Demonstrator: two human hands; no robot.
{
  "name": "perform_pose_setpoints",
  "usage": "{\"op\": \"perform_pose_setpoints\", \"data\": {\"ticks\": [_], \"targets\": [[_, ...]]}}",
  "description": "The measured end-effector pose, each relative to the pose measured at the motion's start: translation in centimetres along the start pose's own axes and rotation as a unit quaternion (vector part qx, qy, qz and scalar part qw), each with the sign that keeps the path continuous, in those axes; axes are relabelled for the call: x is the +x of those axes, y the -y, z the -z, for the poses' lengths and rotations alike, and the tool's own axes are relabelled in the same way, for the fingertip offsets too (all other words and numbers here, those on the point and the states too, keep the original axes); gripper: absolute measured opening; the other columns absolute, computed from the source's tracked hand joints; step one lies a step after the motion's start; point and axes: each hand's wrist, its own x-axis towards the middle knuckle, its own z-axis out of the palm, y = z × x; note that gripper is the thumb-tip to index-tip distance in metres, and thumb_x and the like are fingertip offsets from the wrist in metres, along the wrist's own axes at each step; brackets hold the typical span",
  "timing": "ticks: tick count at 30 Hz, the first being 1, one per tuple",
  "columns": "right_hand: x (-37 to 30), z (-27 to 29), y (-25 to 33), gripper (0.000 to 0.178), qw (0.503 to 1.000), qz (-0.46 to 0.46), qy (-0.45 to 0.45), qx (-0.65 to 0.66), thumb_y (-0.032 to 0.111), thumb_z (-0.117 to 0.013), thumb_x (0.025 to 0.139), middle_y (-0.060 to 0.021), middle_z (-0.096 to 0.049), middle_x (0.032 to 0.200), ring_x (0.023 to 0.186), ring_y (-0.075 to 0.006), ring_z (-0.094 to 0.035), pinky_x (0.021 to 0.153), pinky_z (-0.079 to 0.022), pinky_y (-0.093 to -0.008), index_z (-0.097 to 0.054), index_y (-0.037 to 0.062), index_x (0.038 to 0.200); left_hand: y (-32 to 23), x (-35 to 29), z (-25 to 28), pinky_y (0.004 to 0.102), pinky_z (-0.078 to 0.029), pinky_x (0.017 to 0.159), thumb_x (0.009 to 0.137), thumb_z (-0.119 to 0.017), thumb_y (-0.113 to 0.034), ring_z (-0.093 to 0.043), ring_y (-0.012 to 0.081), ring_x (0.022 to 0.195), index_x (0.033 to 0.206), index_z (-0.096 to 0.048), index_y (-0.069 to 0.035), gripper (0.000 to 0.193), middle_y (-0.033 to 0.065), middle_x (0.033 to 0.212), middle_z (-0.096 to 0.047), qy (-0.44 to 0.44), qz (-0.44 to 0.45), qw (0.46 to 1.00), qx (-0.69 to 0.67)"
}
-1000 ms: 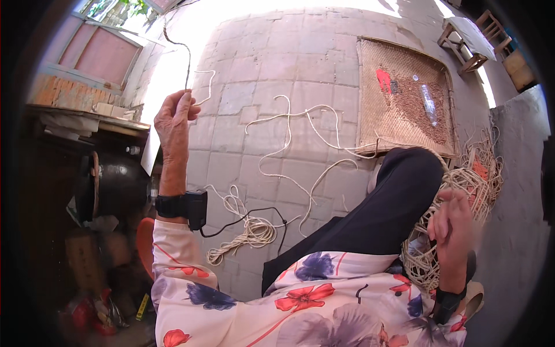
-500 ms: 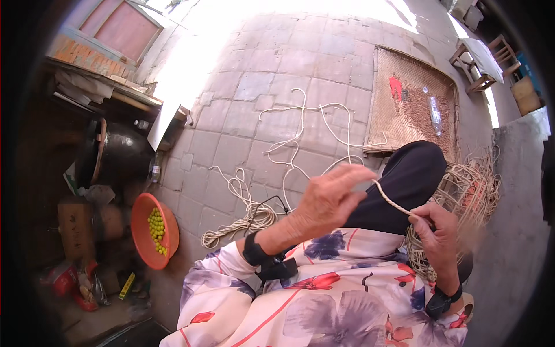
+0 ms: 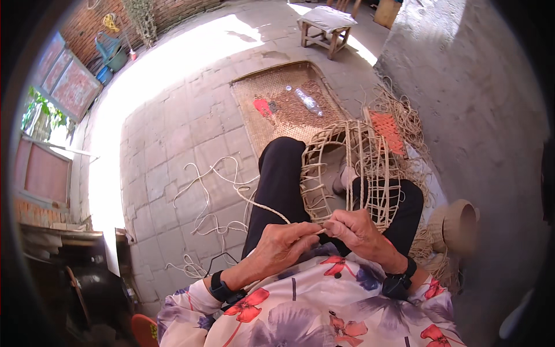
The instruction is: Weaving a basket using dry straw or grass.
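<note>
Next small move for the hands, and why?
I'd try drawing the pale cord snug with the right hand: the left hand holds it close by, beside the openwork basket's near edge, and slack lies across the paving.

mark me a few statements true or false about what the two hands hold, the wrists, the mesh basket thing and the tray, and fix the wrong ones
1. The left hand and right hand both hold the thin cream cord. True.
2. A black strap is worn on the right wrist alone. False: the left wrist wears one too.
3. The clear plastic bottle stands upright on the paving. False: it lies on its side in the shallow tan woven tray.
4. The tan open-mesh basket-like piece is in front of the hands, at the person's legs. True.
5. A small red piece lies in the tray. True.
</note>
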Motion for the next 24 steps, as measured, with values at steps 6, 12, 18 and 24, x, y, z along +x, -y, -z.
{"op": "perform_pose_setpoints", "data": {"ticks": [6,12,18,24], "targets": [[-3.9,3.1,-2.8,0.04,0.997,0.027,-0.054,0.057,0.038,-0.057,0.102,0.0012,-0.056,0.065,0.061,-0.0048,-0.05,0.054,-0.04,-0.0239,-0.066,-0.0001,0.092,-1.8,2.8,-1.7,0.0365,-0.049,0.06,0.089,-0.065,-0.001,-0.064,0.0289,0.067,0.101,-0.067,-0.002,0.012,0.0131,0.08,-0.063,0.018,-0.087,0.991,0.105],[-5.8,11.5,-10.6,0.014,0.892,-0.05,-0.44,-0.085,0.012,-0.062,0.094,-0.0093,-0.066,0.078,0.07,-0.0154,-0.062,0.067,-0.05,-0.0319,-0.063,-0.0012,0.097,-1.7,7.1,-2.4,0.041,-0.047,0.06,0.09,-0.062,-0.008,-0.062,0.0311,0.07,0.095,-0.058,-0.005,0.008,0.0113,0.076,-0.06,0.048,-0.164,0.953,0.25],[-3.4,14.1,-16.9,0.037,0.844,-0.028,-0.395,-0.362,0.01,-0.063,0.082,-0.0163,-0.064,0.076,0.071,-0.037,-0.064,0.066,-0.05,-0.0478,-0.054,0.0054,0.118,-1.4,7.5,-3.2,0.0425,-0.048,0.062,0.089,-0.061,-0.006,-0.064,0.0338,0.072,0.094,-0.059,-0.003,0.006,0.0142,0.076,-0.062,0.126,-0.126,0.924,0.337],[-1.3,12.7,-16.6,0.043,0.819,-0.061,-0.353,-0.448,0.006,-0.061,0.078,-0.0184,-0.062,0.069,0.064,-0.0401,-0.064,0.057,-0.05,-0.0513,-0.051,-0.0002,0.119,-0.3,7.2,-2.3,0.0398,-0.05,0.064,0.089,-0.061,-0.006,-0.065,0.0331,0.071,0.094,-0.06,-0.002,0.006,0.0144,0.077,-0.064,0.102,-0.115,0.948,0.279]]}}
